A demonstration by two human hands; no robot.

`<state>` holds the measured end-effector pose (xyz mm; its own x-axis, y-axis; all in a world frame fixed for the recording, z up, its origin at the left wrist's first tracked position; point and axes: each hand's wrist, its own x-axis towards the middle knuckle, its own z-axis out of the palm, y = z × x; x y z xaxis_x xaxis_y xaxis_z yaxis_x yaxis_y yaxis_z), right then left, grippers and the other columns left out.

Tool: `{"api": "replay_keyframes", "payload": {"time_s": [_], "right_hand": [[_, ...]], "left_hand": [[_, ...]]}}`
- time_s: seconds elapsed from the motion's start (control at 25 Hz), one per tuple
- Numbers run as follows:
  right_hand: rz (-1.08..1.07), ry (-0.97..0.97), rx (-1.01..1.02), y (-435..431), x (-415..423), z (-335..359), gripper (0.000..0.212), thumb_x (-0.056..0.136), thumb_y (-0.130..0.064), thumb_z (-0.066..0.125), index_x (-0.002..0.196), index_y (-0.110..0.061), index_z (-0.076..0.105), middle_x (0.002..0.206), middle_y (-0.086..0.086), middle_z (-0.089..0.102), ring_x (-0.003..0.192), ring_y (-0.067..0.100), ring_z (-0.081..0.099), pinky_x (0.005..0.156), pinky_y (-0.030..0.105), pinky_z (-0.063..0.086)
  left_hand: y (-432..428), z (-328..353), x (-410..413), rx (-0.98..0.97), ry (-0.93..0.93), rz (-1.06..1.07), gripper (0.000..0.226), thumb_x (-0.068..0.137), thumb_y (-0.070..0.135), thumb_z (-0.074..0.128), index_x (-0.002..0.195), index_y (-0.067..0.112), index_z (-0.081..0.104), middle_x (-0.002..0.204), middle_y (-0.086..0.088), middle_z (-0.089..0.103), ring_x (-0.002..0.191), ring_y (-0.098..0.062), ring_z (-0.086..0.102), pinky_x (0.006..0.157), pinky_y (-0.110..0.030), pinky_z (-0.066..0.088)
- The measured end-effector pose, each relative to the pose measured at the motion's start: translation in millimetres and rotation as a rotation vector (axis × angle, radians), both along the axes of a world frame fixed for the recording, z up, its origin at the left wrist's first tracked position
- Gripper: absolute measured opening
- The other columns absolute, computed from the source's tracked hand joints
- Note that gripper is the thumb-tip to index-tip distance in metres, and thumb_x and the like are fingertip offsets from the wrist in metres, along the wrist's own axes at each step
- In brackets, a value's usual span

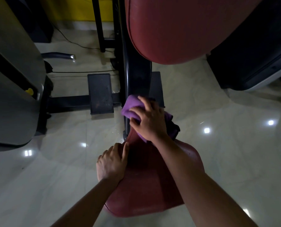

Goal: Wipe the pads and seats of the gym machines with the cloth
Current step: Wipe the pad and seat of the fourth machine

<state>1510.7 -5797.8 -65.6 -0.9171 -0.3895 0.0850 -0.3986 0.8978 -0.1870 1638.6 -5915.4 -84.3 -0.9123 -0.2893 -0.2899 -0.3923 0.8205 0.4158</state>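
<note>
1. Right hand (148, 119): fingers spread and bent down over the bunched purple cloth (131, 106), clutching it and pressing it down.
2. Cloth relative to grip: the bulk bulges out from under the fingers towards 10 o'clock. A darker tail shows past the hand at 4 o'clock. The middle is covered by the palm.
3. Cloth location: on the narrow far end of the red seat (146, 185), where it meets the black frame (136, 76).
4. Left hand (111, 163): holds nothing. It rests flat on the seat's left edge, at 7 o'clock of the right hand, fingers fairly straight and pointing to 1 o'clock.
5. Red back pad (177, 27): at 12 o'clock, well apart from the cloth.
6. Black footplate (100, 93): at 9 o'clock of the cloth, on the glossy floor (54, 177).
</note>
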Motion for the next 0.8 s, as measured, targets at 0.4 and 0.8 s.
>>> {"api": "replay_keyframes", "payload": {"time_s": [0.4,0.8], "right_hand": [[-0.555,0.088,-0.017,10.2,141.7,-15.7,0.05,0.089,-0.051,0.04,0.132,-0.028,0.05,0.145,0.014,0.04,0.117,0.037,0.052,0.091,0.047,0.045],[-0.817,-0.084,-0.032,4.0,75.4,-6.9,0.051,0.086,-0.053,0.032,0.118,-0.026,0.062,0.119,0.016,0.063,0.102,0.038,0.06,0.086,0.05,0.046]], "left_hand": [[1.6,2.1,1.8,0.004,-0.004,-0.005,0.055,0.09,0.063,0.027,0.104,0.02,0.059,0.107,-0.005,0.068,0.095,-0.028,0.063,0.074,-0.033,0.044],[3.5,-2.8,2.6,-0.003,0.054,-0.007,0.06,0.088,0.065,0.028,0.104,0.017,0.059,0.1,-0.008,0.068,0.091,-0.03,0.062,0.07,-0.033,0.039]]}}
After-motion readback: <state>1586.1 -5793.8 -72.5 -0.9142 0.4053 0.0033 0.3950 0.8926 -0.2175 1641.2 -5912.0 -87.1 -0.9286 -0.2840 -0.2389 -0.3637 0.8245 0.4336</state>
